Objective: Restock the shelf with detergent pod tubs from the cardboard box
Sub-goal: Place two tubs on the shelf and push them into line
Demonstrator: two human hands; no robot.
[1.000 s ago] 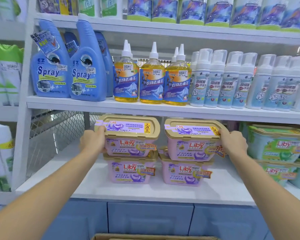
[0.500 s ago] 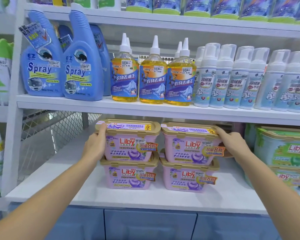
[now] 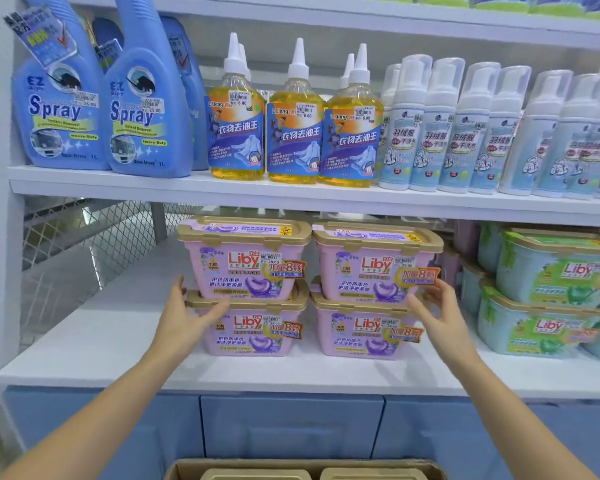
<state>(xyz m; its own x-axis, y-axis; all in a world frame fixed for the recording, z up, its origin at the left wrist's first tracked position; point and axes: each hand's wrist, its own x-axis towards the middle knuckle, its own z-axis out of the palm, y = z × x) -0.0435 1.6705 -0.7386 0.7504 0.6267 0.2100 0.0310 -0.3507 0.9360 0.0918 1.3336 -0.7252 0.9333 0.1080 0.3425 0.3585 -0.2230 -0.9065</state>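
Several pink Liby pod tubs with gold lids stand on the white shelf [image 3: 118,348] in two stacks of two: upper left tub [image 3: 245,259], upper right tub [image 3: 374,265], lower left tub [image 3: 257,329], lower right tub [image 3: 361,332]. My left hand [image 3: 184,320] rests with fingers spread against the left side of the lower left tub. My right hand [image 3: 440,313] is spread beside the right stack, fingertips at the upper right tub's lower corner. The cardboard box [image 3: 305,465] shows at the bottom edge with two gold lids inside.
Green Liby tubs [image 3: 551,292] are stacked to the right on the same shelf. The shelf above [image 3: 187,188] carries blue spray bottles [image 3: 142,112], yellow bottles [image 3: 293,129] and white foam pump bottles [image 3: 454,133]. Wire mesh [image 3: 84,237] closes the left back.
Both hands let go of the two upper tubs, which now sit on the lower ones. The hands have dropped down and outward to the stacks' sides. The box has come into view.
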